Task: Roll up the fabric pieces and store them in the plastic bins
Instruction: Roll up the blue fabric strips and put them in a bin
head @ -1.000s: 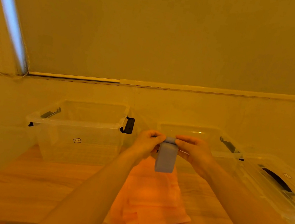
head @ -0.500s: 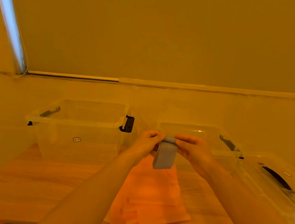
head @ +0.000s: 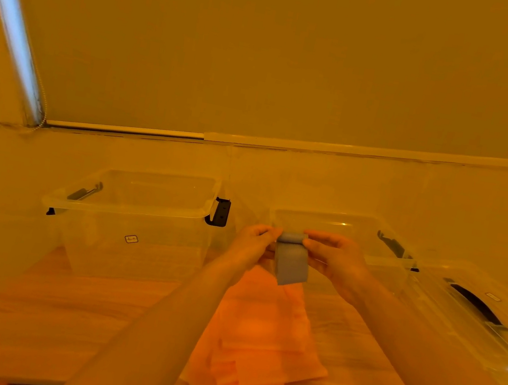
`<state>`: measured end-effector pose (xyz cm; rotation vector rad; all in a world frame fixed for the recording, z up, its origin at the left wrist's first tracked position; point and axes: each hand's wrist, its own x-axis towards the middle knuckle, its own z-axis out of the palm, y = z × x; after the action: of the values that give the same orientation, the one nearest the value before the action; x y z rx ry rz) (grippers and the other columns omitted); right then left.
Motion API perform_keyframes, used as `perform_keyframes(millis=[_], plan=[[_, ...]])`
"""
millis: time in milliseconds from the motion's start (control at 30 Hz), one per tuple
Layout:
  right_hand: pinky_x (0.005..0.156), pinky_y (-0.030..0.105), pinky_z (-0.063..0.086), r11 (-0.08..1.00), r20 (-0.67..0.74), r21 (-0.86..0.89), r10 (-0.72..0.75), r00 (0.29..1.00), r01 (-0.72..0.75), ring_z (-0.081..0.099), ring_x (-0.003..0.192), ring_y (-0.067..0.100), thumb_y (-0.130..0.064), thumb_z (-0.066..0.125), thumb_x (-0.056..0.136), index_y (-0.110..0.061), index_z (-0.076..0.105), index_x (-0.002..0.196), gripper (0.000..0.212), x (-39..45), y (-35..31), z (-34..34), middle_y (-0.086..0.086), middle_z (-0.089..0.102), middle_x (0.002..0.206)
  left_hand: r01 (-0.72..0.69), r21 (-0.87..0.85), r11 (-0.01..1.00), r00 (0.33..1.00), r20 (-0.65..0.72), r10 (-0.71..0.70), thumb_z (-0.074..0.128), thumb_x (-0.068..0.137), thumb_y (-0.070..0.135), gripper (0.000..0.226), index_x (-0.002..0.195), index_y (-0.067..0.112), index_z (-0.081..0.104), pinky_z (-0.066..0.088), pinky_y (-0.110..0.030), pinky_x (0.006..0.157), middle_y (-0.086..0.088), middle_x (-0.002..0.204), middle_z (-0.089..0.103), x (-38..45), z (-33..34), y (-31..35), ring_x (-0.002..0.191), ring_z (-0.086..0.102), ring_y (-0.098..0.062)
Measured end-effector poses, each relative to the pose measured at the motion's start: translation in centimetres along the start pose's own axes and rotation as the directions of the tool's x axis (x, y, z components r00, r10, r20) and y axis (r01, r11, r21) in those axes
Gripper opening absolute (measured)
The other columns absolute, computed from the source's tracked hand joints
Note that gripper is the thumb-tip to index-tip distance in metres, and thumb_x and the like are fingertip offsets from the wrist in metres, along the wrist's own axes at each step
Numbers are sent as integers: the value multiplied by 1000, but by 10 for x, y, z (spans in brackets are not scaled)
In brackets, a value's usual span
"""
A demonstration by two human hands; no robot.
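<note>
Together left hand [head: 251, 246] and right hand [head: 333, 262] pinch grey fabric strip [head: 291, 261].

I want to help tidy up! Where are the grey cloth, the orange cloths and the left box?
grey cloth [head: 291, 265]: head view, hanging flap.
orange cloths [head: 258, 332]: head view, top sheet's middle.
left box [head: 133, 252]: head view, front wall.

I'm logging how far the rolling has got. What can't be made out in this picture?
- Head view: how tightly the grey strip is rolled; the left hand and right hand cover both roll ends.
- Label on the left bin: too small to read.
- Fabric pile: piece count unclear; forearms and overlap hide it.
- Lid: cut off by the right edge.
</note>
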<state>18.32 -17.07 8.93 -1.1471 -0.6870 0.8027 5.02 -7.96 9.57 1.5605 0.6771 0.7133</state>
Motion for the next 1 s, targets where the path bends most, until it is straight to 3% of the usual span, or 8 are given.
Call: perform_keyframes(millis=[167, 300, 400, 600, 700, 833, 1000], plan=[[63, 21, 57, 1000, -7, -11, 4, 1000, -4, 65, 82, 17, 0, 63, 86, -1, 62, 106, 20, -1, -1, 2, 11, 67, 95, -48, 41, 998, 999, -13, 48, 50, 98, 21, 17, 84, 18, 60, 44, -21, 54, -2, 79, 58, 4, -1, -4, 67, 55, -11], [64, 22, 58, 1000, -30, -14, 6, 1000, -6, 66, 79, 18, -3, 62, 88, -3, 64, 93, 5, -1, 0, 2, 10, 67, 89, -68, 35, 997, 997, -19, 69, 53, 97, 20, 11, 100, 14, 61, 46, -23, 61, -2, 88, 59, 4, -2, -4, 76, 56, -12], [65, 23, 58, 1000, -56, -25, 2, 998, -4, 65, 78, 17, 2, 64, 86, -1, 64, 96, 11, 1, 0, 2, 10, 66, 88, -59, 31, 998, 998, 1, 59, 54, 97, 20, 19, 113, 13, 60, 48, -27, 65, -8, 104, 60, 5, -3, -5, 85, 59, -18], [63, 20, 57, 1000, -24, -22, -14, 1000, 13, 64, 83, 17, 9, 61, 84, 4, 60, 111, 27, 2, 2, 1, 11, 64, 93, -8, 32, 999, 1000, 7, 8, 50, 98, 21, 14, 98, 10, 58, 40, -14, 42, -3, 78, 56, 4, -3, -8, 63, 54, -11], [64, 20, 57, 1000, -28, 3, -8, 1000, 8, 64, 83, 18, 8, 61, 85, 3, 60, 110, 26, 2, 3, 3, 11, 64, 94, -40, 44, 998, 999, 4, 40, 53, 97, 19, 9, 99, 12, 59, 42, -17, 52, 0, 82, 57, 7, -5, -9, 69, 54, -10], [59, 22, 57, 998, -2, 29, 47, 999, -47, 68, 77, 16, -7, 62, 89, -4, 64, 94, 6, 0, 1, 6, 9, 69, 90, -52, 39, 998, 998, -20, 52, 57, 95, 18, 6, 99, 16, 60, 46, -22, 61, -3, 92, 57, 9, -6, -8, 76, 56, -11], [59, 21, 57, 1000, -38, 10, 20, 999, -20, 65, 76, 16, 1, 62, 87, -2, 63, 93, 7, 1, 3, 7, 9, 66, 86, -35, 20, 999, 999, -4, 35, 56, 95, 21, 15, 109, 18, 60, 47, -24, 61, -10, 104, 60, 9, -5, -10, 84, 59, -18]])
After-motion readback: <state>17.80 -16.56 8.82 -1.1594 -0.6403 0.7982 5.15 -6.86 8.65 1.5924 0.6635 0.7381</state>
